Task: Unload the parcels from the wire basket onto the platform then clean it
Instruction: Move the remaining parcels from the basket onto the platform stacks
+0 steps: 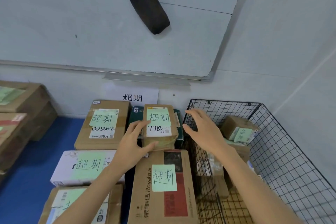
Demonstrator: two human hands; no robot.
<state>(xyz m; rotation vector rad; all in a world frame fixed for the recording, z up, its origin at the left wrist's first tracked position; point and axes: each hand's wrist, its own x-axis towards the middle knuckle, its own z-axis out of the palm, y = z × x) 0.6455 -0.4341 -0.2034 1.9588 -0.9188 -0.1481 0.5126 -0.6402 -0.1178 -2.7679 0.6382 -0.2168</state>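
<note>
Risks toppling the small taped parcel (159,127), perched on a dark green box (135,116) just left of the wire basket (283,142), through a one-sided grip by the left hand (131,143) alone, with the right hand (201,131) spread and empty above that basket's left rim.

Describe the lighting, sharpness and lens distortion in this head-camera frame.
Head view: soft, even light, no glare; wide-angle lens bows the silver whiteboard frame and black wire basket; the small brown cardboard parcel label is sharp, the bottom-left cardboard box smeared.
</note>
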